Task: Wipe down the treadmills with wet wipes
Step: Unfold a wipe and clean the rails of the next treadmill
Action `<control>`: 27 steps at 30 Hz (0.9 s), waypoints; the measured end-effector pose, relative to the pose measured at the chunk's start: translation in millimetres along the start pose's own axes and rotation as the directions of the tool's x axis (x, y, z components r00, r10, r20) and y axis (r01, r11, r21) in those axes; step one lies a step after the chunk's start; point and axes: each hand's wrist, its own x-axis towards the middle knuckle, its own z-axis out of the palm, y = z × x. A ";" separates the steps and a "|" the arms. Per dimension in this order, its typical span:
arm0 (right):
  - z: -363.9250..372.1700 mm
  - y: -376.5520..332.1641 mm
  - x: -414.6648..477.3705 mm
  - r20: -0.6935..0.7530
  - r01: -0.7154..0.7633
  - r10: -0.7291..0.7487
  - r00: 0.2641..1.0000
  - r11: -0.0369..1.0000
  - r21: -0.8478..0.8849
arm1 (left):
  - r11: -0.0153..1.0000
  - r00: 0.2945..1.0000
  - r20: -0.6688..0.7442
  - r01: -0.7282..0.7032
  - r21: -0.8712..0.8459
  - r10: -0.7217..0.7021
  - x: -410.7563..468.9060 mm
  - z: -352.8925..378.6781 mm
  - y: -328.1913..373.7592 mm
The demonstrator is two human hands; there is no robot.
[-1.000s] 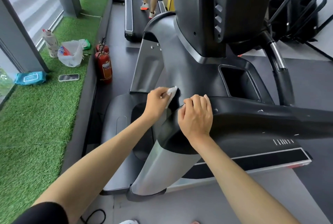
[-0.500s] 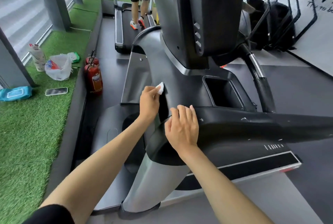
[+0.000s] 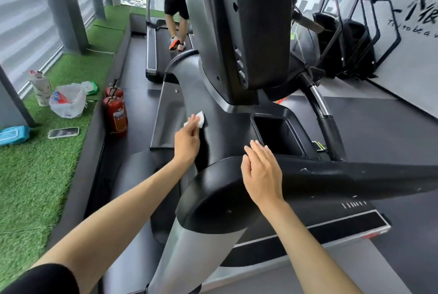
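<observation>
Since a moment ago my right hand [image 3: 262, 175] has uncurled from the treadmill [image 3: 208, 199] at centre frame. Its fingers are now straight and together over the black rail [image 3: 355, 175]. My left hand [image 3: 187, 143] has slid up, pinching the wipe [image 3: 198, 120] against the grey neck [image 3: 213, 109]. At left stand red extinguishers [image 3: 116, 116], and a phone [image 3: 63, 132] lies on the turf [image 3: 35, 187].

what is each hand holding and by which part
The left hand pinches the crumpled white wet wipe round its middle, ends showing either side. The right hand holds nothing, fingers straight.
</observation>
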 end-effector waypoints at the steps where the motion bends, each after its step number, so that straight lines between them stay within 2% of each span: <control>1: 2.8 0.8 -1.7 -0.003 0.009 -0.009 1.000 1.000 -0.009 | 0.998 0.997 0.037 -0.063 0.008 0.062 -11.8 -2.4 -4.6; 4: 8.6 1.1 -4.0 -0.062 0.026 -0.028 0.998 0.999 -0.031 | 0.982 0.976 0.130 -0.184 0.041 0.177 -39.0 -13.7 -23.1; 9: 11.6 0.7 -3.9 -0.122 0.035 -0.040 0.992 0.998 -0.043 | 0.999 1.000 0.004 0.022 0.037 -0.022 22.7 -2.0 -0.9; 11: 12.2 0.8 -4.2 -0.133 0.029 -0.034 0.991 0.999 -0.042 | 0.998 0.999 -0.027 0.030 0.051 -0.028 35.4 10.7 13.2; 12: 12.5 0.9 -4.0 -0.136 0.028 -0.033 0.990 0.999 -0.042 | 0.998 1.000 -0.009 -0.006 0.070 0.006 31.9 15.2 18.3; 14: 12.9 0.9 -3.9 -0.138 0.028 -0.034 0.990 0.999 -0.047 | 0.976 0.978 0.110 -0.190 0.103 0.179 7.5 16.3 20.6; 17: 10.8 -0.5 -4.8 -0.131 0.038 -0.046 0.990 0.997 -0.067 | 0.891 0.860 0.322 -0.444 0.095 0.395 -27.8 -0.9 6.2; 18: 10.9 -0.5 -4.9 -0.134 0.044 -0.054 0.989 0.996 -0.074 | 0.888 0.852 0.346 -0.449 0.099 0.393 -25.6 -7.4 1.3; 19: 10.9 0.0 -4.6 -0.142 0.049 -0.059 0.988 0.996 -0.076 | 0.914 0.883 0.322 -0.392 0.105 0.342 -17.6 -12.0 -0.2; 21: 10.3 0.4 -3.4 -0.156 0.052 -0.063 0.986 0.996 -0.069 | 0.974 0.971 0.172 -0.187 0.131 0.163 10.9 -11.1 1.8; 23: 10.1 -0.2 -3.5 -0.160 0.050 -0.061 0.985 0.996 -0.072 | 0.986 1.000 0.023 -0.007 0.166 0.003 31.9 0.2 11.7; 24: 10.4 -0.4 -3.8 -0.160 0.048 -0.061 0.985 0.996 -0.078 | 0.983 1.000 -0.012 0.019 0.180 -0.017 33.8 9.0 18.9; 25: 10.5 -0.2 -4.1 -0.162 0.049 -0.062 0.985 0.995 -0.084 | 0.981 1.000 -0.001 -0.002 0.196 0.003 30.5 17.3 26.6; 27: 10.7 0.8 -4.2 -0.159 0.054 -0.068 0.985 0.994 -0.092 | 0.945 0.963 0.169 -0.245 0.217 0.211 9.5 29.9 35.5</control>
